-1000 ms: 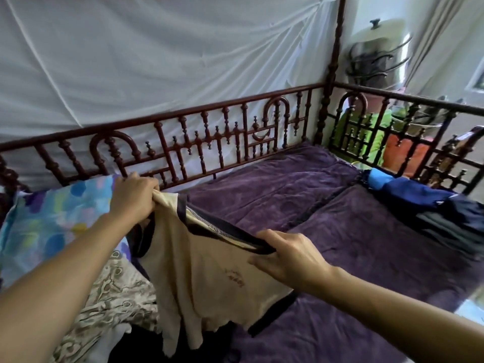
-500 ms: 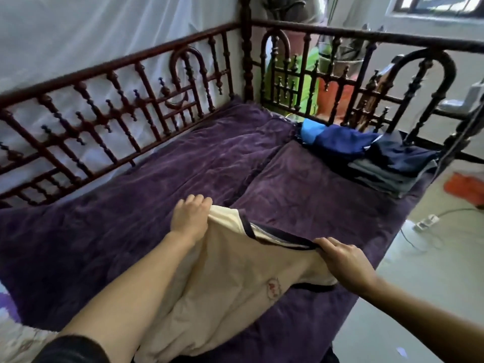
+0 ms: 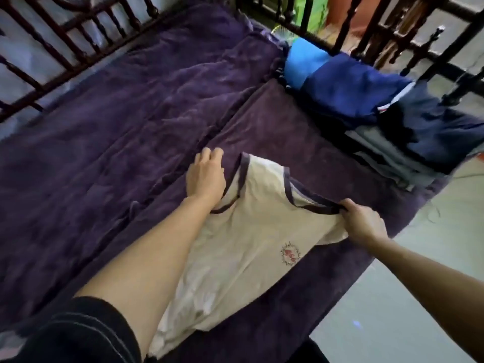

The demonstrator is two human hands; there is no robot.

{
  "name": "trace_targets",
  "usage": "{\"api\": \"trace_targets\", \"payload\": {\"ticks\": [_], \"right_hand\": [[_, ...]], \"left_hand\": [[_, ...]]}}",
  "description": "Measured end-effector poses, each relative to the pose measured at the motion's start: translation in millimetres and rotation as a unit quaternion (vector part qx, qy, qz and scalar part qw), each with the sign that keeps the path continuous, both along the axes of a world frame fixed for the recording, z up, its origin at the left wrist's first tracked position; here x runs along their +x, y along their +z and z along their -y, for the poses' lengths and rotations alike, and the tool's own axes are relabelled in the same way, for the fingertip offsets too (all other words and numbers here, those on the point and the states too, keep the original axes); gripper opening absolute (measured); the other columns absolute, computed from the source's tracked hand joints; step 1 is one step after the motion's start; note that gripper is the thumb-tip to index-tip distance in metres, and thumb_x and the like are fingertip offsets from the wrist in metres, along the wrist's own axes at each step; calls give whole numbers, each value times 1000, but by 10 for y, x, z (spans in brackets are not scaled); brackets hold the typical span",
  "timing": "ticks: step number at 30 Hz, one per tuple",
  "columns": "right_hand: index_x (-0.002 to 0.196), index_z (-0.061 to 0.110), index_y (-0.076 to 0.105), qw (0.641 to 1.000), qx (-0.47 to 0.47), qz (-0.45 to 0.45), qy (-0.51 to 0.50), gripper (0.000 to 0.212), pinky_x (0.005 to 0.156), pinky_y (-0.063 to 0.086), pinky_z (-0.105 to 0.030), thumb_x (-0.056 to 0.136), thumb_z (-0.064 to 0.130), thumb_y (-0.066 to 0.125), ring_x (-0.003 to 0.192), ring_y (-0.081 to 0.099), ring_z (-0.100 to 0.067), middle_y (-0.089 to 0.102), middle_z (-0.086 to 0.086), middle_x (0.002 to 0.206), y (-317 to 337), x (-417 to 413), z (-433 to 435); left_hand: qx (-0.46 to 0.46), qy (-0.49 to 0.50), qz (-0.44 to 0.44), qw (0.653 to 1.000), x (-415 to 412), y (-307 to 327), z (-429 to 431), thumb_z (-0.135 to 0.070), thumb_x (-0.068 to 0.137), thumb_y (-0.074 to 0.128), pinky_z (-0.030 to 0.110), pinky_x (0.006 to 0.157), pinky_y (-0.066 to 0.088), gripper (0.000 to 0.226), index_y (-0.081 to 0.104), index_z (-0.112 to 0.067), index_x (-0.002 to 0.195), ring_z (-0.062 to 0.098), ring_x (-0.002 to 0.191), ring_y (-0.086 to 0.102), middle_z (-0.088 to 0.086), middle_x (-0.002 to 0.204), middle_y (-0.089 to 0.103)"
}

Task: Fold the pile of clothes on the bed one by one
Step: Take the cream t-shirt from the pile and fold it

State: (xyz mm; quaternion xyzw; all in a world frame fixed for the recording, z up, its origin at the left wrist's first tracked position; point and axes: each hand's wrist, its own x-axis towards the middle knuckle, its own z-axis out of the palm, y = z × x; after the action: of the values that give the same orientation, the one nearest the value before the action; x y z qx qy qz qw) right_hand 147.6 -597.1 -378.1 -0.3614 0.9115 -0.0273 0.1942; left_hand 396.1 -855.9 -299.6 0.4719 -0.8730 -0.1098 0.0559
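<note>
The cream tank top (image 3: 248,231) lay mid-frame on the purple bedspread (image 3: 104,127), hem lower left, straps pointing upper right, the right hand (image 3: 364,224) pinching its dark neckline trim while the left hand (image 3: 205,179) sat loose-fingered, gripping nothing, just beside the other strap.

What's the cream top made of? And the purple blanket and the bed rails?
The cream top is probably thin cotton knit, matte: it wrinkles softly and lies limp. The purple blanket looks like plush, velvety fleece: its pile shows light and dark streaks. The bed rails seem to be dark varnished wood with turned spindles.
</note>
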Motion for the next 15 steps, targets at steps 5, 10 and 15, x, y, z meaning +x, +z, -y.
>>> {"api": "trace_targets", "payload": {"ticks": [5,10,15], "right_hand": [[121,33,54,990,127,13,53,39,73,40,-34,88,17,40,98,59,-32,57,-4,114,-180,-62,447],[118,30,59,972,123,73,184,34,67,40,-30,89,23,43,92,61,-26,64,-3,114,-314,599,1291],[96,13,62,947,41,126,292,22,66,41,-34,92,29,47,93,62,-34,67,-11,97,-763,1517,2087]], "left_hand": [[100,151,43,983,905,-268,-27,-16,90,59,44,80,45,27,53,-16,117,30,111,51,7,118,53],[239,298,128,915,2083,-727,-538,-23,89,59,36,81,47,22,59,-17,111,29,107,58,8,115,62],[321,457,130,819,2857,-1349,-952,-31,89,58,36,77,47,47,46,-16,132,31,110,57,10,123,59]]}}
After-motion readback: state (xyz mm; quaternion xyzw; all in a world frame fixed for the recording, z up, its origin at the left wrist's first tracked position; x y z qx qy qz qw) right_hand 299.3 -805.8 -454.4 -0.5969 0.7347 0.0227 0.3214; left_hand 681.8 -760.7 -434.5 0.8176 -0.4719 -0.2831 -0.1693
